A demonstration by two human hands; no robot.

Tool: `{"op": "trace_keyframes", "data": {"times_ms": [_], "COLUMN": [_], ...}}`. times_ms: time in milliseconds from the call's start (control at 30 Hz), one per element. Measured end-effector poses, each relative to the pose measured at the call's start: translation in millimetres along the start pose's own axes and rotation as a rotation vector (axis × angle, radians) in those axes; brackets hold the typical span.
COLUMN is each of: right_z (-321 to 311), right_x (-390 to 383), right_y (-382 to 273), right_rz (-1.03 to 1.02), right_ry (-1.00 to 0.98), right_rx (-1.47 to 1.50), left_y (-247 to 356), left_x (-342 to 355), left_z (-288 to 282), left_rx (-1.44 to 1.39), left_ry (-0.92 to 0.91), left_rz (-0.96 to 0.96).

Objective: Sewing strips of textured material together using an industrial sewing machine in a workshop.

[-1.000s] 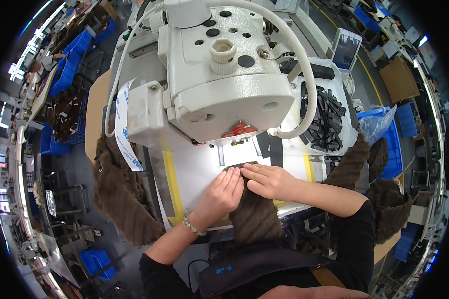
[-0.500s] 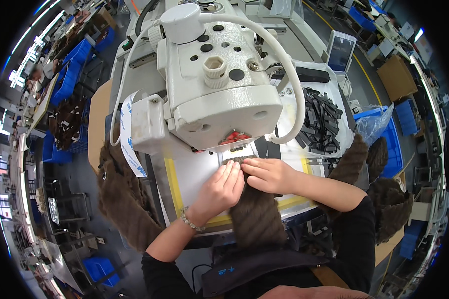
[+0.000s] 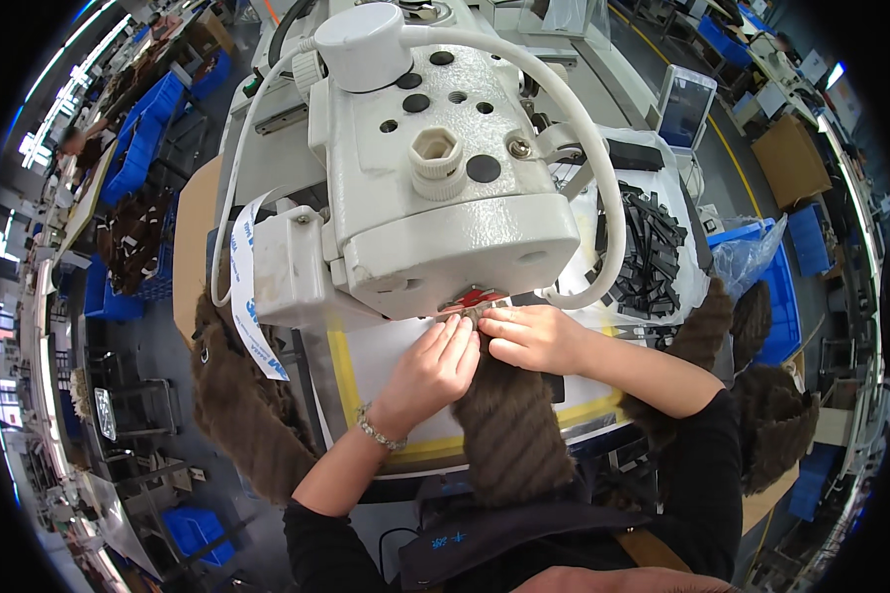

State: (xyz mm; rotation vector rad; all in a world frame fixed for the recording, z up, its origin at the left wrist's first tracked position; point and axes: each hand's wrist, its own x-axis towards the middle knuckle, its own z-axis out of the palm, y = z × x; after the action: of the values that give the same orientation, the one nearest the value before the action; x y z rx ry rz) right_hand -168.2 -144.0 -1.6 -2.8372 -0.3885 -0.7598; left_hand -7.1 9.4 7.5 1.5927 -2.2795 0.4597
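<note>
A brown fur strip (image 3: 514, 430) runs from under the machine's front down over the table edge towards me. My left hand (image 3: 430, 368) is on the strip's far end, its fingers pressed together and the tips on the fur. Beside it, my right hand (image 3: 534, 338) pinches the same end from the right, fingertips close to the left hand's. Right above the fingertips hangs the white sewing machine head (image 3: 455, 237), with a red part (image 3: 473, 297) at its lower front. The machine head hides the strip's far edge and whatever lies under it.
Black strip pieces (image 3: 648, 252) lie heaped on white sheeting to the right. More brown fur hangs at the left (image 3: 252, 425) and right (image 3: 771, 415) of the table. A small screen (image 3: 684, 107) stands at the back right; a blue bin (image 3: 781, 296) is beyond the table.
The machine head has come closer to me and slightly right, covering more of the strip's far end. Both hands stay on the fur strip, nearly in place.
</note>
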Motion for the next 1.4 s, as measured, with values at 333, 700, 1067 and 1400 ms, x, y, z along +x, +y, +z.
{"op": "trace_keyframes", "data": {"times_ms": [333,700,1067,1400], "right_z": [5,8,7,6], "right_x": [0,1,2,0], "right_y": [9,11,13,16], "right_rz": [-0.024,-0.027,-0.028,-0.017], "right_ry": [0.122,0.140,0.143,0.127], "right_rx": [-0.037,-0.054,-0.024,-0.003], "left_y": [-5,-9,-10,-12], "left_x": [1,-4,-4,-5], "left_z": [4,10,10,12], "left_rx": [-0.058,-0.077,-0.121,-0.094], "left_ry": [0.013,-0.001,-0.009,-0.007], "left_rz": [-0.057,-0.093,-0.131,-0.146]}}
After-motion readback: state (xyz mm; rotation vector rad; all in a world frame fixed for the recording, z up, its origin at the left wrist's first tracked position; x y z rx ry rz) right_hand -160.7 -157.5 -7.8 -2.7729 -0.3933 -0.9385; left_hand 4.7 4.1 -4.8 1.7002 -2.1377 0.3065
